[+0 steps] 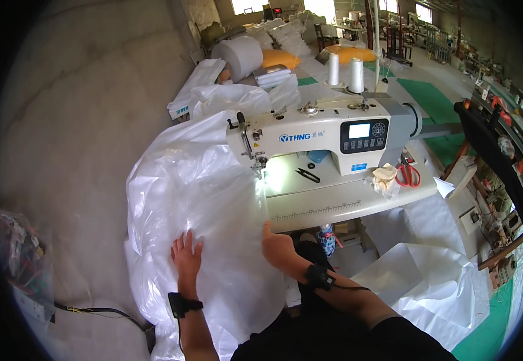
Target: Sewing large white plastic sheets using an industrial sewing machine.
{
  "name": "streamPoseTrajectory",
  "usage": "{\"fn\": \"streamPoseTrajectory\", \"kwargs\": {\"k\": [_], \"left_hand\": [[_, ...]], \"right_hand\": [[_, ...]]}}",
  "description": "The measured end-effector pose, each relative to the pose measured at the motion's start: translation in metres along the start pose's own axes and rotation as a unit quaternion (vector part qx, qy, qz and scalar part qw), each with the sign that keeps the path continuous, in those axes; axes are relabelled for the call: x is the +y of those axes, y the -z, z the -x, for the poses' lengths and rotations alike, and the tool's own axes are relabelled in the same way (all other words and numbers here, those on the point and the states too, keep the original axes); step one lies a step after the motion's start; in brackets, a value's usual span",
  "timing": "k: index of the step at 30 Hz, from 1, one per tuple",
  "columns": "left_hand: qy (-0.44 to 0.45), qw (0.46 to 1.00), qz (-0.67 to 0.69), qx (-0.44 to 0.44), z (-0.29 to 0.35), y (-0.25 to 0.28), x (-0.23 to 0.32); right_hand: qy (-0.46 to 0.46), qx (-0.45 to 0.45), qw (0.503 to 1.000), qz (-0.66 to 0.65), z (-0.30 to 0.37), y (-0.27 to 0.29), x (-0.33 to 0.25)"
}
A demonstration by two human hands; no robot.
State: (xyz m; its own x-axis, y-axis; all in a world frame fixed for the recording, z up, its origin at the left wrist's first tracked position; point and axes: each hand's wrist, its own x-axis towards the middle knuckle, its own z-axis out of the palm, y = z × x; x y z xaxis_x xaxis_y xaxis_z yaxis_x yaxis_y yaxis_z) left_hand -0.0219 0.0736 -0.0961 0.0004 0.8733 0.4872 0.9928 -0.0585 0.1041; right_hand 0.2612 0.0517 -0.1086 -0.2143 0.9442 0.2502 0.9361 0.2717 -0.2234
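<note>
A large sheet of translucent white plastic film point(171, 174) spreads over the left end of the sewing table point(358, 204) and hangs down over my lap. My left hand point(187, 256) lies flat on it with the fingers spread. At the film's right edge, my right hand point(278, 248) is closed with the edge at its fingertips, just in front of the table's front rim. The film's edge runs up to the needle area of a white sewing machine point(297, 135), where a lamp glows. The exact grip of the right fingers is partly hidden.
Black thread snips point(308, 175), red-handled scissors point(408, 175) and a crumpled beige scrap point(385, 174) lie on the table. Thread cones point(356, 76) stand behind the machine. More white sheeting point(424, 283) lies at right. A large white roll point(242, 58) rests farther back.
</note>
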Motion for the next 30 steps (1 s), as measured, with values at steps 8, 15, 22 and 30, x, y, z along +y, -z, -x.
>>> {"fn": "streamPoseTrajectory", "kwargs": {"k": [8,15,22,30], "left_hand": [[0.021,0.995,0.059,-0.076,-0.049,-0.015,-0.014],[0.053,0.986,0.029,-0.157,-0.1,-0.031,-0.01],[0.061,0.98,0.008,-0.188,-0.153,-0.056,0.001],[0.042,0.986,0.003,-0.163,-0.16,-0.07,-0.013]], "right_hand": [[-0.01,0.027,0.999,0.044,-0.054,0.01,0.005],[-0.043,0.006,0.996,0.08,-0.1,-0.005,0.018],[-0.099,-0.014,0.993,0.061,-0.141,-0.012,0.029],[-0.168,-0.05,0.954,-0.243,-0.096,0.017,0.033]]}}
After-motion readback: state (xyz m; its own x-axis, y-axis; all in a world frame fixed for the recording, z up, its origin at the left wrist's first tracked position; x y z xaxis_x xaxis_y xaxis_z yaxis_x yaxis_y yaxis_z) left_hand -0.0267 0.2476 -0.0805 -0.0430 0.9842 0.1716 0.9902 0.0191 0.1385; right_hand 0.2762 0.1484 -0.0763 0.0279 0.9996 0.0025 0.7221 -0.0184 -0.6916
